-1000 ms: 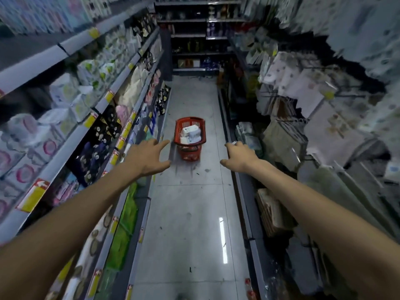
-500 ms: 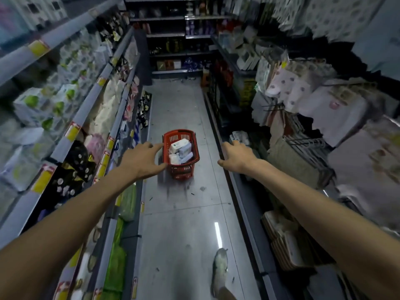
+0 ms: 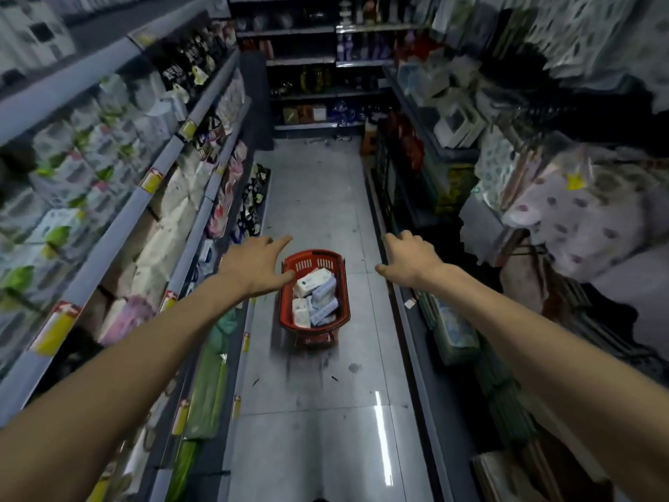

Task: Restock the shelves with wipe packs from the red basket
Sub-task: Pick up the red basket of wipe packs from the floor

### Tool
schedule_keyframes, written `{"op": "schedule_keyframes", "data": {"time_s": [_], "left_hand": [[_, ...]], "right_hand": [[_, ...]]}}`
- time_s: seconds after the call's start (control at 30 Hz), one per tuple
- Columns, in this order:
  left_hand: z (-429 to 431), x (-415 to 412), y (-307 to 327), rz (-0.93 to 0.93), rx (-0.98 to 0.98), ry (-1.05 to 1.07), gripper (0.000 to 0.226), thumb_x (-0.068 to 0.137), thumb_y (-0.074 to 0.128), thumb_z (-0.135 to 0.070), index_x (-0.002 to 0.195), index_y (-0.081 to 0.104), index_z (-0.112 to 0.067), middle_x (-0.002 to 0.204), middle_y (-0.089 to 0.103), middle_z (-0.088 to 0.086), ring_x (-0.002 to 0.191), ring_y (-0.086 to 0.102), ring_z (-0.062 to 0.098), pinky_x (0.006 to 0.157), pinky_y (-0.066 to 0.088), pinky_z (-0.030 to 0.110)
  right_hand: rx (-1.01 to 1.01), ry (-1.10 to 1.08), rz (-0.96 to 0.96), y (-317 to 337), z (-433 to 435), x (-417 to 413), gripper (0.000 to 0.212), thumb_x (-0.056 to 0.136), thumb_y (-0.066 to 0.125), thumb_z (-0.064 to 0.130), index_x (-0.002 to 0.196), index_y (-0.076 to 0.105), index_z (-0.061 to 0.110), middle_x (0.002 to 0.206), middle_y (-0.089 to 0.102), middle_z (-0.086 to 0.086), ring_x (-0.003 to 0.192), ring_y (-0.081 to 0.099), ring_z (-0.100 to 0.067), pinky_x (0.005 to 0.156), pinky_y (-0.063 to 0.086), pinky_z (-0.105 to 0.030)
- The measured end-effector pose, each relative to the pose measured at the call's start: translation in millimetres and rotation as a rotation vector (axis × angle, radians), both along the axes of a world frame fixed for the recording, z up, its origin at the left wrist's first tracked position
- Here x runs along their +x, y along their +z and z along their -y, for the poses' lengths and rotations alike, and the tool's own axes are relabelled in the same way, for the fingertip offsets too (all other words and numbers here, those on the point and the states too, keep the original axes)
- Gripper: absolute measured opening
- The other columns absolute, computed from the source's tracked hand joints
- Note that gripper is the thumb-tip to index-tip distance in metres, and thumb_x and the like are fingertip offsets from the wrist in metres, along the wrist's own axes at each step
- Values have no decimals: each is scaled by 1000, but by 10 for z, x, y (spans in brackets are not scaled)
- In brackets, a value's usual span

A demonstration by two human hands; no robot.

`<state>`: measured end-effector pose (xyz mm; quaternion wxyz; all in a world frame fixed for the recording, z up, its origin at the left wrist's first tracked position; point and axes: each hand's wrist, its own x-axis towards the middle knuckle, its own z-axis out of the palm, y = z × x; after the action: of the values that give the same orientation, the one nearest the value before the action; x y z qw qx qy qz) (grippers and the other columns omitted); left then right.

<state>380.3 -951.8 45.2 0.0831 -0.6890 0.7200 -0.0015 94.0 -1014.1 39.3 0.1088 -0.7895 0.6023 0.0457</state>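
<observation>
A red basket [image 3: 286, 302] stands on the grey aisle floor ahead of me, holding several white and pale blue wipe packs [image 3: 313, 282]. My left hand [image 3: 255, 264] is stretched out palm down, fingers apart, its thumb overlapping the basket's near left rim in the image. My right hand [image 3: 407, 259] is held out to the right of the basket, fingers loosely spread, holding nothing. Both arms reach forward from the bottom corners. The left shelves [image 3: 159, 164] carry tissue and wipe packs.
Shelving lines both sides of the narrow aisle. The right side [image 3: 449, 335] holds packaged goods low down and hanging textiles higher up. More shelves [image 3: 307, 96] close the aisle's far end. A bright light reflection streaks the floor tiles [image 3: 380, 429].
The basket has come much closer and sits lower in view as I walked up the aisle. Both hands stay outstretched and empty.
</observation>
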Motion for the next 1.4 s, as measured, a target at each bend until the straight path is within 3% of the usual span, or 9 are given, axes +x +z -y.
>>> {"op": "schedule_keyframes", "data": {"time_s": [0.1, 0.27, 0.4, 0.63, 0.9, 1.0, 1.1, 1.2, 1.4], "left_hand": [[483, 157, -98, 3, -2, 13, 89, 89, 45, -74, 163, 22, -31, 143, 53, 15, 128, 54, 36, 92, 52, 47], [1263, 527, -331, -15, 34, 43, 96, 79, 35, -76, 162, 24, -31, 147, 51, 14, 131, 53, 36, 98, 51, 51], [2009, 987, -487, -42, 26, 64, 87, 92, 49, -71, 164, 20, -33, 152, 48, 14, 134, 51, 35, 101, 49, 51], [3112, 1766, -644, -84, 36, 146, 82, 93, 50, -69, 162, 23, -33, 145, 53, 13, 128, 56, 35, 95, 52, 48], [3755, 2211, -1212, -128, 141, 288, 86, 90, 47, -71, 162, 28, -29, 135, 58, 13, 120, 60, 34, 88, 53, 42], [3962, 2305, -1575, -169, 173, 402, 90, 83, 37, -73, 161, 33, -28, 133, 58, 14, 119, 60, 35, 89, 55, 43], [4116, 2300, -2019, -221, 252, 529, 82, 96, 51, -65, 164, 26, -26, 147, 51, 14, 134, 51, 36, 102, 47, 44], [4054, 2180, -2585, -371, 320, 709, 83, 97, 57, -62, 164, 25, -26, 153, 48, 12, 140, 47, 35, 110, 45, 44], [3494, 1606, -3939, -594, 526, 1098, 88, 87, 51, -79, 161, 28, -36, 153, 50, 11, 137, 53, 33, 109, 47, 48]], "right_hand": [[11, 15, 12, -57, 545, 157, 77, 94, 60, 52, 157, 29, 19, 151, 41, -19, 137, 42, -40, 110, 40, -50], [28, 51, -10, -240, 1443, 568, 73, 94, 60, 51, 154, 35, 18, 148, 44, -18, 135, 43, -39, 110, 40, -50], [36, 76, -36, -344, 2200, 986, 72, 94, 61, 51, 153, 36, 19, 148, 45, -18, 135, 44, -39, 110, 41, -49], [71, 102, -103, -420, 3488, 1649, 69, 95, 60, 50, 152, 36, 19, 146, 46, -18, 134, 45, -39, 109, 41, -49], [140, 237, -152, -916, 4710, 2143, 71, 95, 60, 50, 153, 35, 17, 146, 46, -20, 133, 46, -40, 108, 42, -49], [183, 332, -195, -1251, 5226, 2344, 72, 95, 58, 51, 154, 34, 18, 147, 46, -19, 133, 46, -40, 108, 41, -47], [242, 430, -207, -1702, 5747, 2557, 71, 96, 58, 51, 154, 34, 17, 146, 47, -20, 132, 47, -40, 109, 43, -47], [326, 537, -228, -2248, 6122, 2735, 71, 96, 57, 49, 155, 34, 17, 146, 47, -20, 132, 47, -40, 108, 43, -45], [462, 705, -312, -3510, 6429, 2924, 67, 98, 56, 48, 153, 37, 14, 140, 51, -22, 128, 50, -42, 106, 45, -48]]}}
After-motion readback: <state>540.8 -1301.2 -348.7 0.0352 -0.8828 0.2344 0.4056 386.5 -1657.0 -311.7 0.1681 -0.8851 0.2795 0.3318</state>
